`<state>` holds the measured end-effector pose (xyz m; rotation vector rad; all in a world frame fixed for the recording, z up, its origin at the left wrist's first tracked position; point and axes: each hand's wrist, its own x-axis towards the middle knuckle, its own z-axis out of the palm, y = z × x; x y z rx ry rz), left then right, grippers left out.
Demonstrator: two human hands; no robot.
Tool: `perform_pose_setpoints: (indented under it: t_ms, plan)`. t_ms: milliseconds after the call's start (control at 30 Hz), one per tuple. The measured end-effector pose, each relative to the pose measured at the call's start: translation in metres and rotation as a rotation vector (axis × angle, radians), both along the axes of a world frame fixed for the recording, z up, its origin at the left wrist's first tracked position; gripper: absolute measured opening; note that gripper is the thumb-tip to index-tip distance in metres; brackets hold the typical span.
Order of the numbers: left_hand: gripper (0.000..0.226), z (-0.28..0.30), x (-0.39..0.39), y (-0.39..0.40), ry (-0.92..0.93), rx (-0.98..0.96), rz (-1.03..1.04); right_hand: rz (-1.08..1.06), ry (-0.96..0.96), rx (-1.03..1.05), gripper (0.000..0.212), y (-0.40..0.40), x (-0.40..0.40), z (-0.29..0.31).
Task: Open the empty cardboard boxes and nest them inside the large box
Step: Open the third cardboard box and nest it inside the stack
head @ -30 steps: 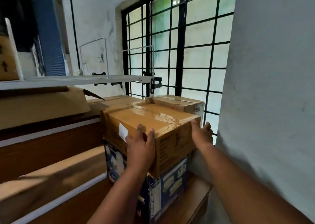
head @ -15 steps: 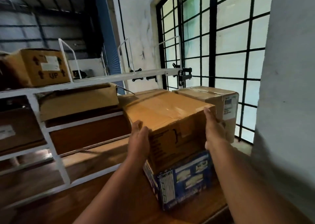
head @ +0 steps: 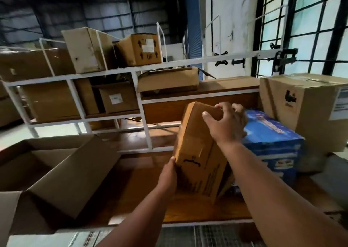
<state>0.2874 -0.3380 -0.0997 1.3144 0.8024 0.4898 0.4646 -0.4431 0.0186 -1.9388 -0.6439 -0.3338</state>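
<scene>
I hold a taped brown cardboard box (head: pixel 199 152) tilted in the air over the wooden tabletop (head: pixel 143 196). My left hand (head: pixel 168 175) grips its lower left edge. My right hand (head: pixel 227 122) clasps its upper right corner from above. Behind it stands a blue printed box (head: pixel 273 145), and a bigger closed brown box (head: pixel 308 111) sits at the far right. A large open cardboard box (head: pixel 56 173) with its flaps up lies at the lower left.
A white metal shelf rack (head: pixel 135 88) with several cardboard boxes runs across the back. A barred window (head: pixel 310 21) fills the upper right. Wire mesh (head: pixel 197 235) shows below the table's front edge.
The brown box has come off the blue box, tipped onto its end and moved left. My right hand shifted to its top corner. The view has swung left, revealing the large open box.
</scene>
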Motion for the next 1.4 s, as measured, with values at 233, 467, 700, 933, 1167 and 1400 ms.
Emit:
perform_pose_setpoints:
  t_ms: [233,467,700,933,1167,1400]
  plan:
    - [0.054,-0.033,-0.045,0.016,0.063,-0.157,-0.020,0.021,-0.319,-0.203,0.057,0.041,-0.080,-0.076]
    - [0.050,0.035,-0.046,0.075,-0.086,0.393,0.096,-0.043,0.152,-0.062,0.082,0.046,-0.106,-0.144]
    - [0.054,0.014,-0.041,0.099,0.238,0.540,-0.072,-0.019,0.189,-0.039,0.056,0.080,-0.131,-0.114]
    - [0.053,-0.035,-0.140,0.125,0.111,0.341,0.241,0.153,0.030,-0.168,0.076,0.132,-0.208,-0.124]
    - [0.010,-0.114,-0.183,0.062,0.186,0.149,0.220,0.321,0.029,-0.684,0.067,0.144,-0.215,-0.143]
    - [0.015,-0.096,-0.171,0.067,0.484,0.497,0.006,0.472,-0.029,-1.025,0.077,0.078,-0.176,-0.203]
